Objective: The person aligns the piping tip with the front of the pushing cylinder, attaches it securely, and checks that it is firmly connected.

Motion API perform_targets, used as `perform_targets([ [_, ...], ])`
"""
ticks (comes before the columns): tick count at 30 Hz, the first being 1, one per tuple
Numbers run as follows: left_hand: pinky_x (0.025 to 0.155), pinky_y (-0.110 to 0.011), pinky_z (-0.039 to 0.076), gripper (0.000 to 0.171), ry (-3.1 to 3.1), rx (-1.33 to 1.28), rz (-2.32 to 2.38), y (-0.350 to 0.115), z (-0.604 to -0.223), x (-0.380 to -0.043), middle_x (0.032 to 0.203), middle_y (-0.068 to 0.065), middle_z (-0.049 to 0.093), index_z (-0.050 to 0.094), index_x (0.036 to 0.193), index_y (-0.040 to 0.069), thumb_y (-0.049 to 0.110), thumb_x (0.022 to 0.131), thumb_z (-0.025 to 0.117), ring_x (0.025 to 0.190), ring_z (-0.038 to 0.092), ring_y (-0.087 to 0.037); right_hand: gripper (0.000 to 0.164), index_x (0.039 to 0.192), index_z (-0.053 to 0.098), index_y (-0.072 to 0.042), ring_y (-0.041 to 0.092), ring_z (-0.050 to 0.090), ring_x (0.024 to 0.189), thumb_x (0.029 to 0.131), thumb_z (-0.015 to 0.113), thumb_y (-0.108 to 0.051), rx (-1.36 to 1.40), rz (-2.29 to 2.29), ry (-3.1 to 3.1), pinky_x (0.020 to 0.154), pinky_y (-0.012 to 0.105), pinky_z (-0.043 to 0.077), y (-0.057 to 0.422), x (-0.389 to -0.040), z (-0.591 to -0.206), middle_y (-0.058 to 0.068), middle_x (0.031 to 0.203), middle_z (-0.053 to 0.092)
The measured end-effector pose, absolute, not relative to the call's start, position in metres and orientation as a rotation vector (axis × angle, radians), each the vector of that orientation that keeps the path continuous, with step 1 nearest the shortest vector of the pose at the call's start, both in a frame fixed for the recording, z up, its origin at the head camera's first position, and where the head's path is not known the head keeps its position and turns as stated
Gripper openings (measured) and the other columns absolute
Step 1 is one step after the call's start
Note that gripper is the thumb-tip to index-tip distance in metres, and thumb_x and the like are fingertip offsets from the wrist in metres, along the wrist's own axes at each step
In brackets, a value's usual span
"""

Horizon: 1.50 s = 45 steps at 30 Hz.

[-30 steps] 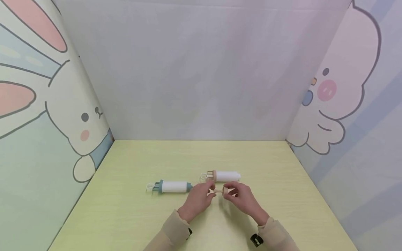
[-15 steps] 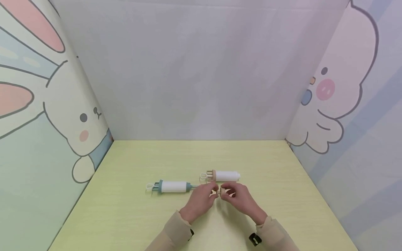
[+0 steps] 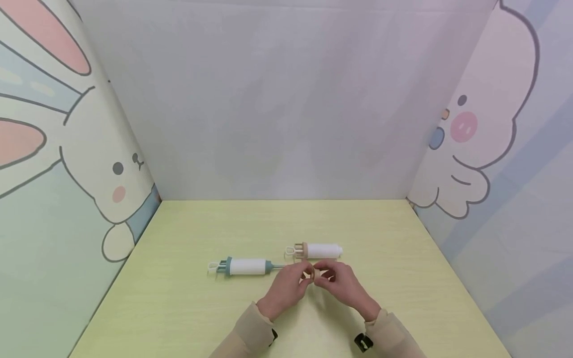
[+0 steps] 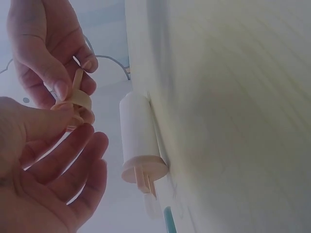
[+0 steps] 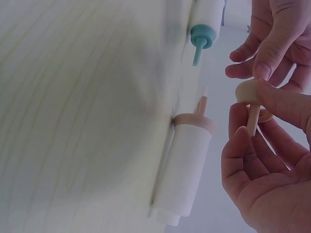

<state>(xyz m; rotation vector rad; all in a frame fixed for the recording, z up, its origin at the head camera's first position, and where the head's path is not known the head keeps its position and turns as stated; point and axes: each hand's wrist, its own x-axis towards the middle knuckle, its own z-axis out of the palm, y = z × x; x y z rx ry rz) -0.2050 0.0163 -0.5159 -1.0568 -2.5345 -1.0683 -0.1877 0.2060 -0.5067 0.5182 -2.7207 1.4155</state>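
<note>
Just in front of two syringe-like tubes, my hands meet above the table. Fingers of my left hand pinch one side of a small beige round cap with a stem. My right hand holds the same cap from the other side, thumb on its rim, and the stem points down among the right fingers in the right wrist view. Fingers partly hide the piece. Behind the hands lies a white tube with a beige collar. A white tube with teal ends lies to the left, its thin teal rod reaching toward my left hand.
The pale yellow table runs back to a plain grey-white wall. Side walls bear a cartoon rabbit at left and a pale cartoon animal at right.
My hands have drawn together, the right moving slightly left and the left slightly right. The stem seen between them before is now mostly covered in the head view. Both tubes stay put.
</note>
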Motion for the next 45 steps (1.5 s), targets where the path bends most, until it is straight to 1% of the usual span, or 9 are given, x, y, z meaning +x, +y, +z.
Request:
perform_targets([
  [4,0.069,-0.020,0.047,0.019,-2.513,-1.080,-1.106,0.0167,-0.5142,-0.2039,0.094,0.005,0.065,0.063,0.099,0.013,0.005,0.084,0.071,0.081,0.063,-0.013,0.027,0.108,0.067,-0.014,0.011,0.065,0.078,0.083,0.075,-0.012,0.501,1.411,-2.726,0.067,0.028,0.052,0.2061,-0.1866,-0.5056,0.002,0.104,0.068],
  [10,0.069,-0.019,0.047,0.022,-2.499,-1.100,-1.128,0.0186,-0.5142,-0.2042,0.094,0.006,0.065,0.063,0.100,0.014,0.001,0.084,0.070,0.081,0.061,-0.009,0.028,0.108,0.068,-0.016,0.010,0.065,0.076,0.082,0.076,-0.011,0.473,1.407,-2.727,0.066,0.028,0.052,0.2072,-0.1862,-0.5044,0.003,0.106,0.067],
  [13,0.068,-0.019,0.047,0.022,-2.489,-1.095,-1.122,0.0194,-0.5141,-0.2044,0.093,0.006,0.065,0.063,0.099,0.014,0.001,0.084,0.070,0.080,0.061,-0.007,0.028,0.108,0.068,-0.017,0.010,0.066,0.077,0.082,0.076,-0.011,0.482,1.408,-2.716,0.066,0.028,0.052,0.2078,-0.1864,-0.5045,0.002,0.106,0.067],
  [19,0.069,-0.019,0.047,0.018,-2.478,-1.079,-1.125,0.0199,-0.5126,-0.2041,0.093,0.008,0.066,0.064,0.098,0.015,0.005,0.085,0.071,0.080,0.060,-0.007,0.028,0.108,0.069,-0.017,0.009,0.066,0.080,0.082,0.076,-0.011,0.492,1.422,-2.694,0.068,0.028,0.052,0.2080,-0.1863,-0.5041,-0.001,0.106,0.067],
  [24,0.070,-0.019,0.046,0.016,-2.453,-1.090,-1.146,0.0203,-0.5112,-0.2039,0.092,0.008,0.066,0.065,0.097,0.014,0.006,0.085,0.071,0.080,0.061,-0.007,0.028,0.108,0.068,-0.017,0.010,0.067,0.082,0.082,0.076,-0.010,0.498,1.438,-2.687,0.068,0.028,0.052,0.2080,-0.1853,-0.5028,0.001,0.106,0.067],
  [31,0.070,-0.024,0.050,0.015,-2.420,-1.098,-1.231,0.0207,-0.5139,-0.2042,0.092,0.007,0.067,0.067,0.096,0.013,0.004,0.085,0.071,0.081,0.063,-0.010,0.029,0.108,0.068,-0.015,0.011,0.067,0.080,0.081,0.077,-0.010,0.482,1.476,-2.687,0.067,0.028,0.053,0.2084,-0.1831,-0.5018,0.002,0.104,0.068],
  [38,0.070,-0.021,0.049,0.013,-2.451,-1.073,-1.244,0.0205,-0.5140,-0.2039,0.091,0.009,0.067,0.071,0.096,0.013,0.006,0.086,0.071,0.079,0.059,-0.002,0.027,0.107,0.067,-0.015,0.010,0.066,0.079,0.081,0.077,-0.014,0.467,1.471,-2.700,0.067,0.028,0.052,0.2085,-0.1820,-0.5012,0.001,0.103,0.067],
  [41,0.067,-0.020,0.048,0.013,-2.442,-1.084,-1.211,0.0204,-0.5130,-0.2035,0.091,0.009,0.068,0.073,0.097,0.014,0.008,0.086,0.070,0.078,0.058,0.001,0.027,0.107,0.067,-0.015,0.010,0.066,0.078,0.082,0.077,-0.016,0.466,1.463,-2.700,0.066,0.028,0.052,0.2087,-0.1816,-0.5007,0.000,0.102,0.067],
  [45,0.063,-0.016,0.045,0.014,-2.400,-1.105,-1.198,0.0202,-0.5138,-0.2039,0.090,0.007,0.070,0.075,0.099,0.013,0.009,0.086,0.071,0.075,0.057,0.003,0.029,0.109,0.068,-0.011,0.010,0.066,0.078,0.082,0.077,-0.019,0.460,1.469,-2.698,0.066,0.028,0.052,0.2092,-0.1806,-0.4999,0.000,0.101,0.067],
])
